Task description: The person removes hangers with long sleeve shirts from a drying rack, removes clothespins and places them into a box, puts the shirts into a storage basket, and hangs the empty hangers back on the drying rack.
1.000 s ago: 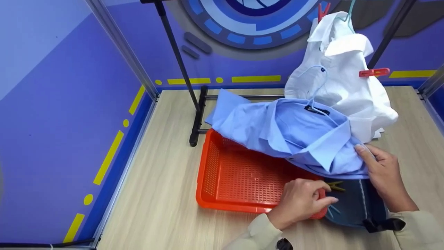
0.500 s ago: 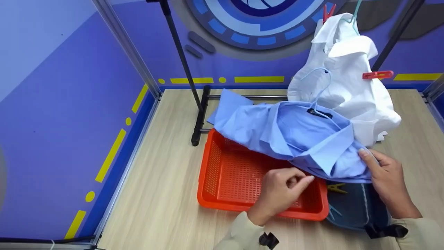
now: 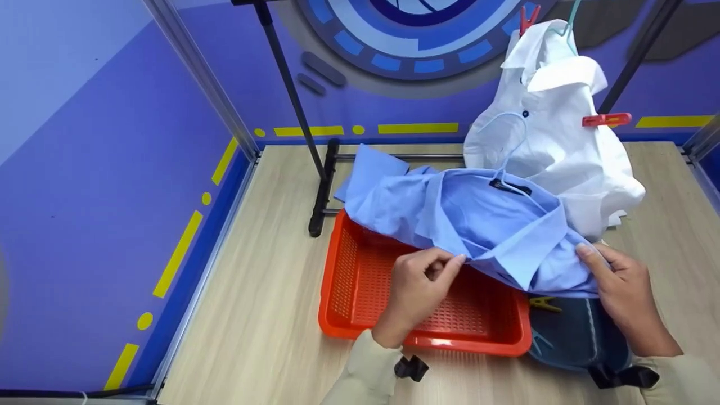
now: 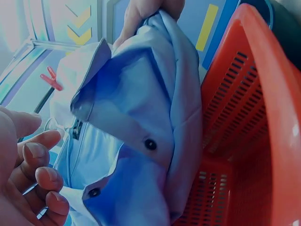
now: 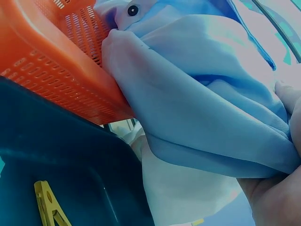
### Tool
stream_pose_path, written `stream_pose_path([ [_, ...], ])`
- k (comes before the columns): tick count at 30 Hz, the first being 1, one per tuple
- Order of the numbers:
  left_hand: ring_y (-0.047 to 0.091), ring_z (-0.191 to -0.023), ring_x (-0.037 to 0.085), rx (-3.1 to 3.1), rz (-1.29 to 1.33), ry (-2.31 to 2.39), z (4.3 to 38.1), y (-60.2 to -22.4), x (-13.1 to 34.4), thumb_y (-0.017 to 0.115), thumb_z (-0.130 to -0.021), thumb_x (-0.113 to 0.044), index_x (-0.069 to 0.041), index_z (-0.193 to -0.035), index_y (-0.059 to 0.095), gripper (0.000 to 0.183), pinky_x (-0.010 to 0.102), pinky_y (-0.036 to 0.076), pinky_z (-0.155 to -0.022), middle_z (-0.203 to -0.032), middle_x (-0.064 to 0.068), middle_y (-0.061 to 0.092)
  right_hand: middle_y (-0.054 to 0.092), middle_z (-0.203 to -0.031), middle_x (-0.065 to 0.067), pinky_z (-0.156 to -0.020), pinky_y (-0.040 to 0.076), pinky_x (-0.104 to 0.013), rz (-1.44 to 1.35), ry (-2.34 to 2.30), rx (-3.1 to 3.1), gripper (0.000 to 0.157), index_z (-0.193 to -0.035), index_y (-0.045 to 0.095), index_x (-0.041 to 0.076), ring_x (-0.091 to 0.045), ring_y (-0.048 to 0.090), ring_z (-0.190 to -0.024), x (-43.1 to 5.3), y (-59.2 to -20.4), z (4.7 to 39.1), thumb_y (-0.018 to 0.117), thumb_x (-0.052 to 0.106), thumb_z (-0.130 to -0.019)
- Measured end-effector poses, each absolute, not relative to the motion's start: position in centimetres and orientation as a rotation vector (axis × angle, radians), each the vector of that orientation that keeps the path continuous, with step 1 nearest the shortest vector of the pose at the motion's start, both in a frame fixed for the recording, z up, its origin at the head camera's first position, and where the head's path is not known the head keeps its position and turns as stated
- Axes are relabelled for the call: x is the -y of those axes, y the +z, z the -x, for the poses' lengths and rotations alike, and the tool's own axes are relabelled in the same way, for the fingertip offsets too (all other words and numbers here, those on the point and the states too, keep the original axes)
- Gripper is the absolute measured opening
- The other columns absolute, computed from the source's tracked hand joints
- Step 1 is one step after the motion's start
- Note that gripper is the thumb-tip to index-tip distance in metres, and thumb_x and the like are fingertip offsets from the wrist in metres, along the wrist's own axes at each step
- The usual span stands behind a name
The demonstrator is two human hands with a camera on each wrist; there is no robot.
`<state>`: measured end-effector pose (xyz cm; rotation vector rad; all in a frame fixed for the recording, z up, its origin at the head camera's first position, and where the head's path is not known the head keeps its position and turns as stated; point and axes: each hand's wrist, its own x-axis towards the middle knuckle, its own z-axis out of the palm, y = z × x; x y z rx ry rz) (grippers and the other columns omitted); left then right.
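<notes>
A light blue shirt (image 3: 495, 225) with a collar and dark buttons lies over the back of a red basket (image 3: 332, 281). A pale blue hanger (image 3: 514, 146) pokes up out of its neck opening. My right hand (image 3: 627, 287) grips the shirt's shoulder on the right, thumb on top, as the right wrist view also shows at the cloth (image 5: 202, 108). By the front of the collar is my left hand (image 3: 419, 287), its fingers loosely bent. In the left wrist view, no cloth shows between those fingers (image 4: 44, 176); whether the tips touch the shirt I cannot tell.
Behind hangs a white shirt (image 3: 557, 135) on a green hanger, with red clothespins (image 3: 607, 119). A black rack (image 3: 323, 185) stands at the back. Right of the basket, a dark bin (image 3: 579, 337) holds a yellow clothespin (image 3: 544, 304) and a light blue one (image 3: 540, 341).
My left hand has moved left and up from the basket's right front rim to the shirt collar. My right hand keeps hold of the shoulder, and the shirt has barely shifted.
</notes>
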<state>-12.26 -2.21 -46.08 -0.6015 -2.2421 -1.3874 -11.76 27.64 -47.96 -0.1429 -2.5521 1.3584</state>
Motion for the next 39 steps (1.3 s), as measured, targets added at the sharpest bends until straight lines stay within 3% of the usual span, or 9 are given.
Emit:
stream_pose_path([
  [5,0.038,-0.048,-0.003,2.227,0.573,-1.286,12.8,-45.7,2.8,0.061,-0.087,-0.032,-0.018,-0.073,0.066,0.021,0.009,0.031,-0.049,-0.051,-0.009,0.046,0.057,-0.083,0.03,-0.067,0.036,-0.005,0.102,1.354,2.545,0.027,-0.104,0.066,0.003,0.007,0.05,-0.073,-27.4,-47.8,11.6,0.058,0.024,-0.089],
  [10,0.039,-0.05,0.0,2.202,0.528,-1.225,13.2,-45.2,3.2,0.062,-0.086,-0.032,-0.019,-0.074,0.065,0.018,0.01,0.031,-0.051,-0.054,-0.01,0.044,0.059,-0.075,0.019,-0.063,0.037,-0.008,0.055,1.356,2.525,0.02,-0.095,0.067,0.002,0.004,0.049,-0.067,-26.7,-47.5,11.3,0.059,0.019,-0.089],
  [16,0.05,-0.072,0.001,2.176,0.432,-1.178,13.7,-44.5,3.9,0.062,-0.085,-0.034,-0.021,-0.08,0.066,0.014,0.018,0.041,-0.069,-0.075,-0.009,0.053,0.055,-0.064,0.023,-0.06,0.035,-0.011,0.018,1.398,2.447,0.011,-0.087,0.067,0.001,0.001,0.047,-0.062,-26.2,-47.5,11.2,0.061,0.009,-0.086],
  [24,0.046,-0.099,0.003,2.207,0.395,-1.118,14.0,-44.1,4.4,0.061,-0.085,-0.036,-0.023,-0.084,0.066,0.014,0.028,0.035,-0.088,-0.099,-0.006,0.054,0.049,-0.064,0.019,-0.055,0.032,-0.016,-0.253,1.419,2.415,0.009,-0.083,0.065,0.002,0.001,0.045,-0.061,-26.3,-47.6,11.0,0.057,-0.001,-0.086],
  [33,0.042,-0.118,0.007,2.226,0.407,-1.062,14.0,-43.9,4.5,0.061,-0.085,-0.037,-0.025,-0.102,0.067,0.022,0.034,0.029,-0.092,-0.124,-0.006,0.051,0.054,-0.07,0.017,-0.058,0.034,-0.014,-0.369,1.413,2.434,0.013,-0.084,0.065,0.004,0.001,0.047,-0.063,-25.9,-47.5,10.6,0.056,-0.005,-0.085],
  [39,0.037,-0.125,0.007,2.243,0.419,-1.076,14.1,-43.9,4.5,0.061,-0.085,-0.037,-0.024,-0.102,0.067,0.023,0.035,0.027,-0.095,-0.132,-0.008,0.045,0.055,-0.071,0.015,-0.058,0.036,-0.013,-0.506,1.396,2.413,0.017,-0.082,0.065,0.005,0.0,0.048,-0.063,-25.7,-47.3,10.4,0.055,-0.009,-0.084],
])
